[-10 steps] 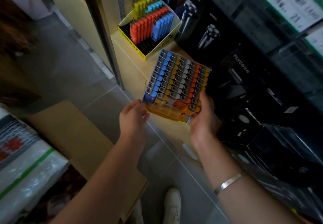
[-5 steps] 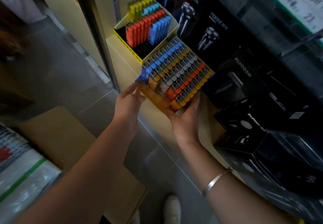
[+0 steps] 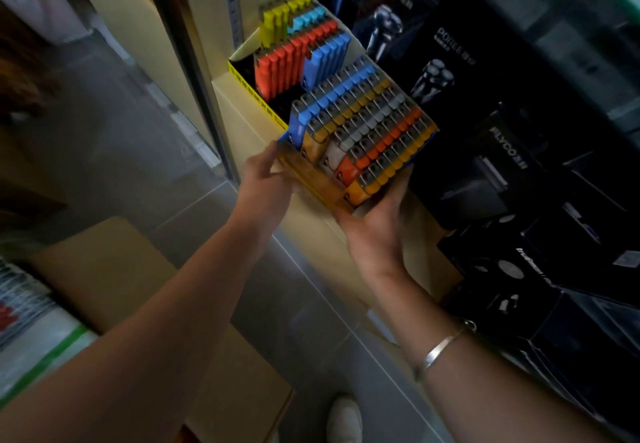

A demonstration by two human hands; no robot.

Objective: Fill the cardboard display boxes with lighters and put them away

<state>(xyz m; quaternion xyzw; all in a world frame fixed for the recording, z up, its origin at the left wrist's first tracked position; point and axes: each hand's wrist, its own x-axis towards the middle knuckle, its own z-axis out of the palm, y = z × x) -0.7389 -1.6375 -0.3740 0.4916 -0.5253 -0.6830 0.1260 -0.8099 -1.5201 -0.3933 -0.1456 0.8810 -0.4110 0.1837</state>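
- Your right hand (image 3: 375, 224) cups the full tray of lighters (image 3: 360, 138) from underneath, fingers curled up its right side; your left hand (image 3: 268, 179) pinches the near-left corner.
- The tray has just swung up from waist level and levelled out, now at the tan shelf (image 3: 239, 103), touching the yellow box (image 3: 256, 96) of lighters behind it.
- That looks like the put-away step, nearly done: slide it in beside the black shaver boxes (image 3: 450, 72).

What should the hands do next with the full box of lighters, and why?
Probably slide the full box down onto the shelf beside the yellow box. Both hands, left and right, hold it tilted right next to that box, and its rows look full.
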